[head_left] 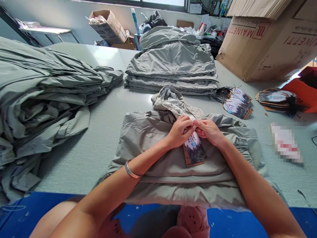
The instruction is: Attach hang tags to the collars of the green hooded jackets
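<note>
My left hand (179, 130) and right hand (209, 131) meet fingertip to fingertip, both pinched on the top edge of the hang tag (194, 152), which lies on the chest of the grey jacket (173, 172) just below its hood. The card looks light and stiff, best held by that edge; the fabric seems thin, soft and slippery. Beyond the jacket on the smooth table (99, 138) sits a folded stack (170, 66), to its right loose tags (236, 102) and a cardboard box (267, 46).

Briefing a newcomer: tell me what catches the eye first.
Centre stage, the left hand and right hand pinch the top of a printed card hang tag on a grey-green hooded jacket laid flat. A folded stack of matching jackets sits behind it, a rumpled heap of them at left.
</note>
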The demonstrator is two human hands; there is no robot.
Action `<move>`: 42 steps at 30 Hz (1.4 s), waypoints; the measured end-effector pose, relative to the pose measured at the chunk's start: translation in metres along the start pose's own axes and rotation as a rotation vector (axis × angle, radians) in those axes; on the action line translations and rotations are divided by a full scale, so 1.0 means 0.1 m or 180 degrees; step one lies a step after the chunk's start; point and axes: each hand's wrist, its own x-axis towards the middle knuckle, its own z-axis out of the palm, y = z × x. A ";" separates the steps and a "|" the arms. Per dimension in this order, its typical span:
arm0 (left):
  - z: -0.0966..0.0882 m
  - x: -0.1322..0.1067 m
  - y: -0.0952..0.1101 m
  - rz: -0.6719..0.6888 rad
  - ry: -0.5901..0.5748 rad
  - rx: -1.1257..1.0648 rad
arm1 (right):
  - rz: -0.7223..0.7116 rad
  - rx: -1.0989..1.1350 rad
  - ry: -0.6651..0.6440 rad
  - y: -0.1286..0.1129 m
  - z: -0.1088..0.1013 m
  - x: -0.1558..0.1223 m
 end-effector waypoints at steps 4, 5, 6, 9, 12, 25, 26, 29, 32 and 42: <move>-0.02 0.00 0.00 -0.0057 0.0014 -0.0147 | -0.0005 0.0010 0.0010 0.01 -0.06 0.00; -0.02 0.00 0.00 -0.0065 -0.0003 -0.0156 | -0.0003 0.0007 0.0024 0.01 -0.08 0.00; -0.03 0.00 -0.01 -0.0061 -0.0025 -0.0158 | 0.0009 0.0001 0.0035 0.01 -0.09 0.00; -0.04 0.00 -0.01 -0.0045 -0.0074 -0.0176 | 0.0067 -0.0012 0.0030 -0.01 -0.10 0.00; -0.04 0.00 -0.02 -0.0085 -0.0041 -0.0272 | 0.0117 0.0017 0.0016 -0.02 -0.09 0.00; -0.03 -0.01 -0.02 -0.0275 0.0006 -0.0327 | 0.0277 0.0389 -0.0047 -0.03 -0.11 0.00; -0.03 -0.01 -0.02 -0.0277 0.0013 -0.0307 | 0.0261 0.0377 -0.0021 -0.03 -0.11 -0.01; -0.03 -0.02 -0.01 -0.0236 0.0008 -0.0201 | 0.0149 0.0237 0.0103 -0.03 -0.08 -0.01; -0.03 -0.02 0.00 -0.0196 0.0007 -0.0012 | 0.0003 0.0174 0.0193 -0.03 -0.05 -0.02; -0.02 -0.02 -0.01 0.0131 -0.0228 0.0509 | -0.0005 0.0035 0.0080 -0.01 -0.04 -0.02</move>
